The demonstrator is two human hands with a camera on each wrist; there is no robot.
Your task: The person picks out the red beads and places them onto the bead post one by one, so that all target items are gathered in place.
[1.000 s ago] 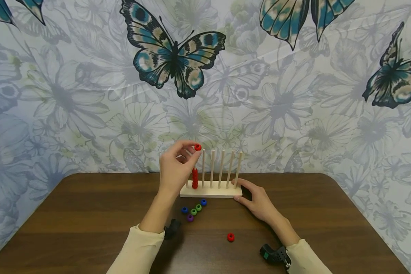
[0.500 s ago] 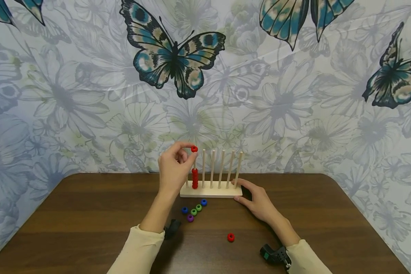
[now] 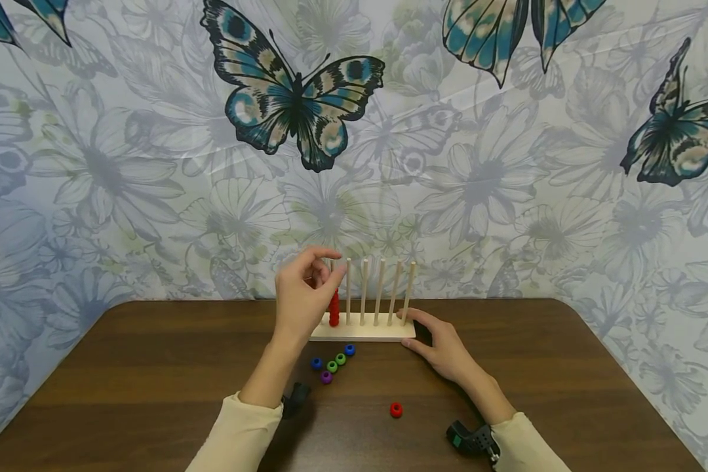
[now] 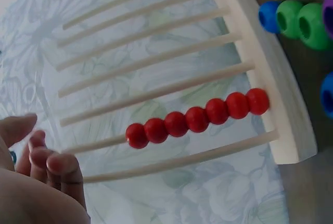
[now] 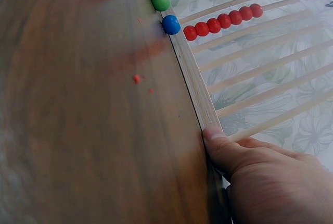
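Note:
A pale wooden peg rack [image 3: 366, 335] with a row of upright rods stands on the table. Several red beads [image 4: 196, 119] are stacked on its second rod from the left, down to the base. My left hand [image 3: 301, 295] is beside the top of that rod, thumb and index finger parted with nothing between them. In the left wrist view its fingertips [image 4: 63, 164] are near the rod's free end, above the bead stack. My right hand [image 3: 445, 347] grips the right end of the base, with the thumb [image 5: 218, 143] on its front edge.
In front of the rack lie two blue beads, one at its edge [image 3: 350, 349], two green beads [image 3: 332, 367] and a purple bead [image 3: 326, 377]. A single red bead [image 3: 396, 410] lies nearer, between the forearms. A butterfly-print cloth [image 3: 484, 183] hangs behind the table [image 3: 171, 367].
My left hand brought a red bead left onto the tip of the second rod and let it go; the bead has dropped onto the stack. My right hand stays on the base.

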